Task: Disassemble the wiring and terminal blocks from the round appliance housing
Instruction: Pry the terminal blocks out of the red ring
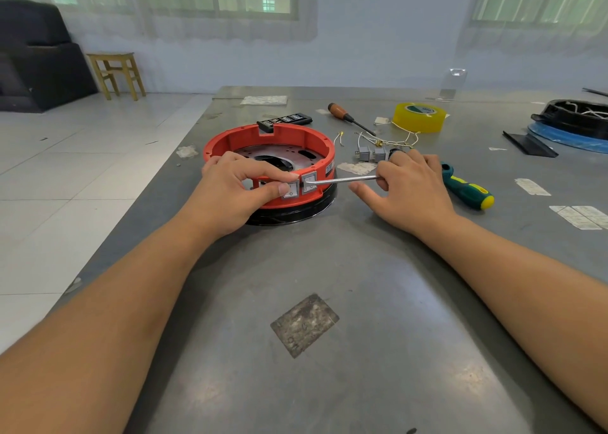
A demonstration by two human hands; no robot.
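A round red housing (230, 142) on a black base stands mid-table. Two grey rocker switches sit in its near wall. My left hand (237, 186) pinches the left switch (290, 190) between thumb and forefinger. My right hand (408, 186) grips a screwdriver (345, 180) by its handle end; the metal tip touches the right switch (309, 182). Two loose grey switch blocks (371, 153) with white wires (391, 140) lie behind my right hand.
A green-and-yellow screwdriver (468, 190) lies right of my right hand. Farther back are an orange-handled screwdriver (345, 116), a yellow tape roll (419, 117), a black bit case (284, 121) and a black-and-blue round part (572, 127). The table edge runs along the left.
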